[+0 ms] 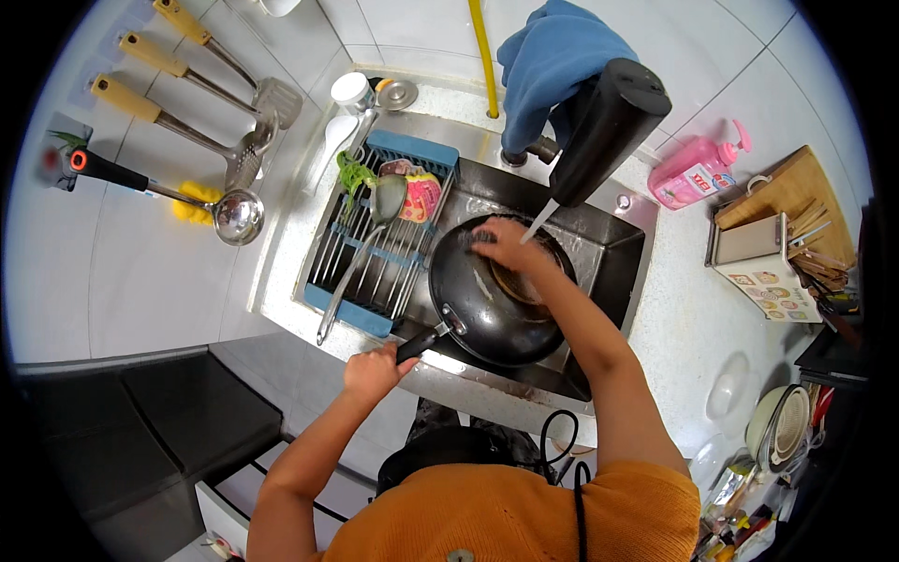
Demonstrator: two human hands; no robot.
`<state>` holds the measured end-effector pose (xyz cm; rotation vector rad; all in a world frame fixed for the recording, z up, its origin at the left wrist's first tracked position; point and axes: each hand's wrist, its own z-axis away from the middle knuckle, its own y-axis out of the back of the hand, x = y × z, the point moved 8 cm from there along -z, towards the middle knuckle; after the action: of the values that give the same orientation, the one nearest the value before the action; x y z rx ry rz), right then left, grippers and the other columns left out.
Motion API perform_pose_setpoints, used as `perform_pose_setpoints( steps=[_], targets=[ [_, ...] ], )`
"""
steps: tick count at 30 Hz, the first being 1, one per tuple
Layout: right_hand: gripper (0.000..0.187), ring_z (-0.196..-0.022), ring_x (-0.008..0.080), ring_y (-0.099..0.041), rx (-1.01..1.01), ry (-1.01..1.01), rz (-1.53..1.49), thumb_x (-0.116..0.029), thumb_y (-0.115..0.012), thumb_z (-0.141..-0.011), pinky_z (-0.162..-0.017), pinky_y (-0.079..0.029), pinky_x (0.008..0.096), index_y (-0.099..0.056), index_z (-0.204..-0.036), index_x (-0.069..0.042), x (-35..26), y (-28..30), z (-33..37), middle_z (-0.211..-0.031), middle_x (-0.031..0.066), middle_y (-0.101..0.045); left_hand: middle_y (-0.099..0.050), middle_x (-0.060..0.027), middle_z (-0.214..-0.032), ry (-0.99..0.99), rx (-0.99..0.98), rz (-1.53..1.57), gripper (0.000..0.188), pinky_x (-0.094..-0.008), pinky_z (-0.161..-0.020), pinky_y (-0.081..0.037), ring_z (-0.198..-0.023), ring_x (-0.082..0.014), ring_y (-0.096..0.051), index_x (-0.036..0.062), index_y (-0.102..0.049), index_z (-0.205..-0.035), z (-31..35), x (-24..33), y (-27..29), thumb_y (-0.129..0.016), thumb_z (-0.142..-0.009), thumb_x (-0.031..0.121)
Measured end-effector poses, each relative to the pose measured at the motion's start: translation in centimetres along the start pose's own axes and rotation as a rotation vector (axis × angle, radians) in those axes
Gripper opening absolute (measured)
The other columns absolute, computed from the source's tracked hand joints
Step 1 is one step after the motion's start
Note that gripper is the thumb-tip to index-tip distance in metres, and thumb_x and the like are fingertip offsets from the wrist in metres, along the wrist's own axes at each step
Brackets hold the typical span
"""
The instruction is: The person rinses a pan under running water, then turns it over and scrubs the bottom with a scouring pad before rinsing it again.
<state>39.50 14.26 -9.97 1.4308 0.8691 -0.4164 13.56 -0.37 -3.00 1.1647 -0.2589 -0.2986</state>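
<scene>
A black wok (pixel 468 323) lies bottom up and tilted in the sink. My left hand (pixel 373 377) is closed around its black handle (pixel 420 345), near the sink's front edge. My right hand (pixel 515 245) rests on the wok's underside, fingers bent over a small dark scrubber (pixel 483 238) pressed to the surface. A browned round base shows beneath my right forearm. Just beside that hand, a stream of water (pixel 539 221) runs from the black faucet (pixel 609 131) onto the wok.
A blue-edged drain rack (pixel 346 309) spans the sink's left side, holding a ladle (pixel 386 201), green leaves and a pink packet (pixel 421 197). A blue cloth (pixel 557 56) hangs by the faucet. Right are a pink pump bottle (pixel 693 173) and chopstick holder (pixel 758 262).
</scene>
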Motion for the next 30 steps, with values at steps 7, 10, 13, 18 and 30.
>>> perform_pose_setpoints(
  steps=[7, 10, 13, 18, 30],
  targets=[
    [0.029, -0.095, 0.0320, -0.055, -0.050, 0.034, -0.183, -0.027, -0.068, -0.073, -0.082, -0.043, 0.0392, -0.064, -0.097, -0.011, -5.1, 2.0, 8.3, -0.097, 0.0113, -0.061, -0.062, -0.0118, -0.059, -0.017, -0.005, 0.026, 0.050, -0.0405, -0.051, -0.051, -0.054, -0.0288, -0.063, 0.0079, -0.057, -0.074, -0.1, -0.3, -0.2, -0.052, -0.078, 0.058],
    [0.029, -0.095, 0.0319, -0.055, 0.087, 0.031, -0.090, -0.026, -0.068, -0.073, -0.081, -0.043, 0.0392, -0.064, -0.097, -0.011, -4.2, 2.6, 7.2, -0.097, 0.0122, -0.061, -0.062, -0.0122, -0.060, -0.030, -0.021, 0.029, 0.051, -0.0407, -0.052, -0.051, -0.055, -0.0290, -0.063, 0.0072, -0.057, -0.074, -0.4, -0.2, -0.1, -0.052, -0.078, 0.058],
    [0.030, -0.096, 0.0320, -0.056, 0.165, -0.208, -0.113, -0.028, -0.067, -0.074, -0.081, -0.044, 0.0392, -0.064, -0.098, -0.011, -0.5, 3.0, 4.0, -0.099, 0.0141, -0.060, -0.062, -0.0118, -0.060, -0.023, -0.026, -0.001, 0.051, -0.0401, -0.052, -0.051, -0.056, -0.0291, -0.063, 0.0067, -0.057, -0.075, -0.1, -0.5, -0.2, -0.052, -0.078, 0.057],
    [0.031, -0.091, 0.0326, -0.057, 0.234, -0.279, -0.084, -0.031, -0.066, -0.074, -0.080, -0.044, 0.0382, -0.063, -0.093, -0.006, 1.2, 2.9, 3.0, -0.096, 0.0129, -0.060, -0.063, -0.0124, -0.065, -0.050, 0.001, -0.067, 0.052, -0.0396, -0.053, -0.051, -0.058, -0.0285, -0.064, 0.0059, -0.057, -0.075, -0.1, -0.2, -0.3, -0.050, -0.080, 0.057],
    [0.028, -0.092, 0.0315, -0.056, 0.308, -0.451, -0.235, -0.024, -0.069, -0.070, -0.079, -0.044, 0.0358, -0.064, -0.094, -0.010, 3.1, 4.6, 14.8, -0.093, 0.0104, -0.061, -0.063, -0.0146, -0.068, -0.066, -0.108, -0.078, 0.047, -0.0426, -0.055, -0.051, -0.061, -0.0310, -0.064, 0.0047, -0.053, -0.087, -1.0, 0.1, -0.3, -0.051, -0.083, 0.051]
  ],
)
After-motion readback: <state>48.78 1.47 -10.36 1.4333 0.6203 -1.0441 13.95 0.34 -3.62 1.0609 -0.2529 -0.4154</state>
